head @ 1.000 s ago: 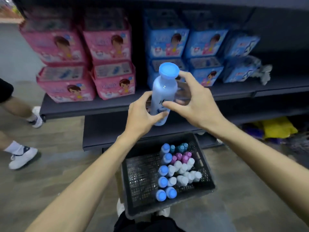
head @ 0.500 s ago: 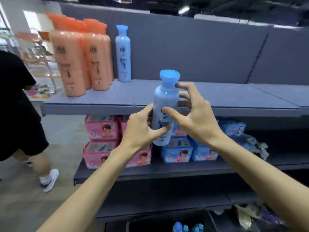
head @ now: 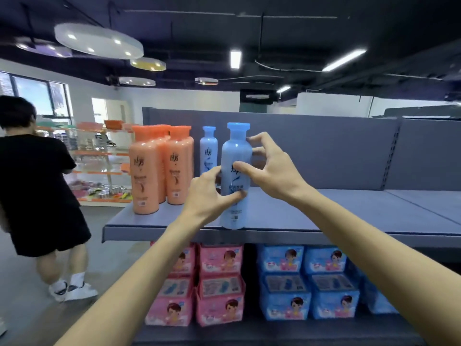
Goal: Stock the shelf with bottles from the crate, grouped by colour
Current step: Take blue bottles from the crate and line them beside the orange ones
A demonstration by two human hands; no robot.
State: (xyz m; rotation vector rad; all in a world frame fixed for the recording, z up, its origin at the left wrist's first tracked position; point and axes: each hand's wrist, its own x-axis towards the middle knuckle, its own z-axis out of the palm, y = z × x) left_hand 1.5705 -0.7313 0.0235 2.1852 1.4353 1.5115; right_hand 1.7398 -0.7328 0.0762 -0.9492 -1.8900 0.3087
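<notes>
Both my left hand (head: 207, 193) and right hand (head: 269, 168) pinch the blue bottle (head: 235, 178) mid-body; smooth plastic, likely slippery and weighty.

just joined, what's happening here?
A person is stocking a shelf. Both hands grip one light blue bottle, left hand low on it, right hand around its middle, with its base at the shelf's front edge. Another light blue bottle stands behind it, beside a group of orange bottles.
</notes>
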